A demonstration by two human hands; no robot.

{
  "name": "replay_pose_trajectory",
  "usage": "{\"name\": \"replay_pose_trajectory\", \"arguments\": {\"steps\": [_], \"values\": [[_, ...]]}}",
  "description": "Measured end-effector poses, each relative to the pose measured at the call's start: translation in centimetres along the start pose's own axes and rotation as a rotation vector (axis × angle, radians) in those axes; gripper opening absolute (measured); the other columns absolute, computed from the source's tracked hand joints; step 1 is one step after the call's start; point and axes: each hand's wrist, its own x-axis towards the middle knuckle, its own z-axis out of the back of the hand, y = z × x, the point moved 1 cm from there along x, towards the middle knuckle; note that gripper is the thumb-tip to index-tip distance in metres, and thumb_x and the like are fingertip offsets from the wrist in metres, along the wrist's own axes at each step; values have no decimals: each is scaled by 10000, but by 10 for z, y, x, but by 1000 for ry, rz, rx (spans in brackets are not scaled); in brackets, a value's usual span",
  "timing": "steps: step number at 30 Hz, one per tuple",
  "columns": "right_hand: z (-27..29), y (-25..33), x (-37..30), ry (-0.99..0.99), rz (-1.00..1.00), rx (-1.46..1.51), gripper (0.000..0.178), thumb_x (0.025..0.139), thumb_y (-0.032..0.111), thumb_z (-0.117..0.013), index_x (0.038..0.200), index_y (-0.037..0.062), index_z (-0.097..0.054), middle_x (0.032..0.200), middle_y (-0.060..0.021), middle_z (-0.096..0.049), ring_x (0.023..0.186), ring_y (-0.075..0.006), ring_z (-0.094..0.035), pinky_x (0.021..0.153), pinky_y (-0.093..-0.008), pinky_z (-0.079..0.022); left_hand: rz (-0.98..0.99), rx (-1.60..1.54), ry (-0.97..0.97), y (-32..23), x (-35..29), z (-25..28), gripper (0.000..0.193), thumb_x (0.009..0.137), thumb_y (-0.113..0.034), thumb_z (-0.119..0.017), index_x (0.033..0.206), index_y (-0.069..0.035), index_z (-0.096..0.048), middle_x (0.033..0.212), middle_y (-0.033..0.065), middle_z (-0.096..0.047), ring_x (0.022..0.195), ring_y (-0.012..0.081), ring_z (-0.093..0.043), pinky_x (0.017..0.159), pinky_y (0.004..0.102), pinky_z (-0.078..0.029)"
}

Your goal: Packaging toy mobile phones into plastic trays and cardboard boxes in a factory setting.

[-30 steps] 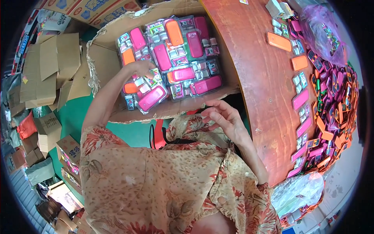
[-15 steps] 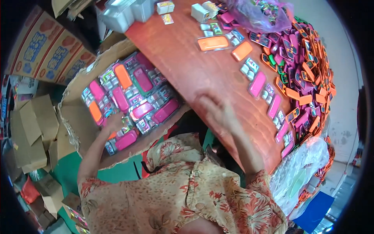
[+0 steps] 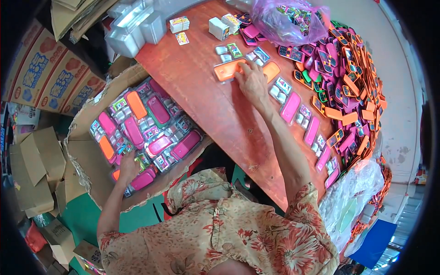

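My right hand [image 3: 252,85] is over the table, its fingers bent down and pinching the right edge of a clear plastic pack with an orange toy phone [image 3: 229,70] in it. Beside this pack lies another orange toy phone [image 3: 271,71]. Down in the cardboard box on the left, my left hand [image 3: 129,167] is among the packs, touching them near a pink toy phone [image 3: 143,179]; its fingertips are partly hidden. Several clear packs with pink and orange toy phones [image 3: 133,132] and small wrapped pieces fill much of the cardboard box [image 3: 98,176].
A row of pink toy phone packs [image 3: 290,108] runs along the wooden table [image 3: 206,87]. Beyond it is a big heap of toy phones [image 3: 341,78]. A purple bag [image 3: 293,23], card stacks [image 3: 219,28] and clear trays [image 3: 137,23] are at the far side.
My right hand has moved away from me across the table and onto the orange toy phone pack. My left hand has stayed in the box, shifting slightly nearer. The whole view has tilted a little.
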Motion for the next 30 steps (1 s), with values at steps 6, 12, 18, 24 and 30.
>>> {"name": "replay_pose_trajectory", "arguments": {"steps": [6,12,18,24,30], "values": [[17,53,-42,44,84,-2,242,741,205,-555,944,74,-540,1049,-120,-488,955,-287,-473,723,-435,-398,-21,73,-73,-20,-11,15,380,634,-11,-499,1009,50,-476,909,230,-514,865,366,-484,766,440,-374],[46,49,-46,-83,75,-46,324,712,178,-608,1006,66,-531,1019,-163,-512,900,-314,-516,724,-382,-433,26,178,-282,-73,3,61,213,727,-29,-435,895,-22,-564,736,183,-553,688,347,-551,591,440,-427],[26,3,-55,87,-333,-115,467,725,265,-584,1073,-7,-433,840,-179,-554,732,-328,-548,615,-411,-437,-471,-124,-848,-171,89,101,150,717,-135,-520,825,-42,-568,827,142,-556,780,310,-538,667,390,-447],[10,-64,-57,-45,-488,417,519,718,148,-605,1140,-48,-374,701,-42,-508,598,-127,-465,525,-256,-402,-306,-304,-413,-243,155,76,210,712,-187,-513,729,21,-539,731,230,-558,726,378,-551,652,462,-427],[37,-74,-63,48,-763,922,266,776,68,-542,1022,2,-465,738,-25,-535,552,-74,-466,471,-200,-375,-222,-464,-415,-233,126,75,277,739,-226,-478,668,25,-570,719,243,-556,717,379,-555,652,453,-434]]}}
